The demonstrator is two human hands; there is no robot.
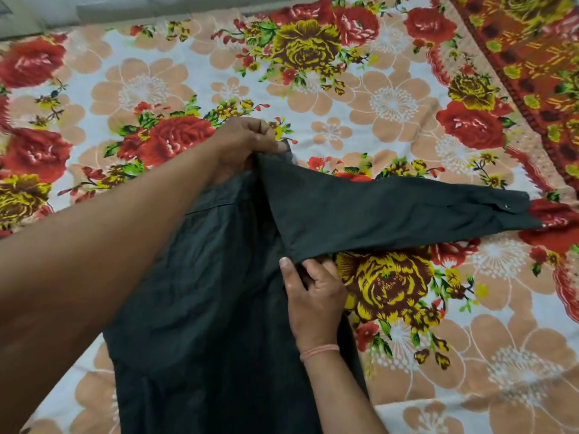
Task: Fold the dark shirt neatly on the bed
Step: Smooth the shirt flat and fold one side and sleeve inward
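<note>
**On the bed: sleeve lies out to the right of both hands**

On the floral sheet [188, 73], left side first. The left hand [244, 142] sits at the far top of the dark shirt [203, 292], fingers curled, pinching the cloth at what looks like the shoulder point. The shirt body runs from there down toward the wearer, lying on the sheet with a few creases, hem out of view.

At the body's right edge is the right hand [313, 289]: thumb up, fingers curled under the fabric, gripping where the sleeve joins at the underarm. There is a pink thread band [319, 350] on that wrist.

The two grips mark a far-to-near line, which reads as the fold crease. From it the sleeve [391, 214] stretches right, long axis nearly level, tapering to the cuff [510, 205]. The cuff rests on the sheet, well apart from either hand.

Judgement: the sleeve wants swinging leftward over the body, about that line. The right hand is nearer the sleeve's length, and the cuff is beyond both. The sleeve may bunch if only its root is moved.

Far right: an orange patterned cloth [532, 42]
</note>
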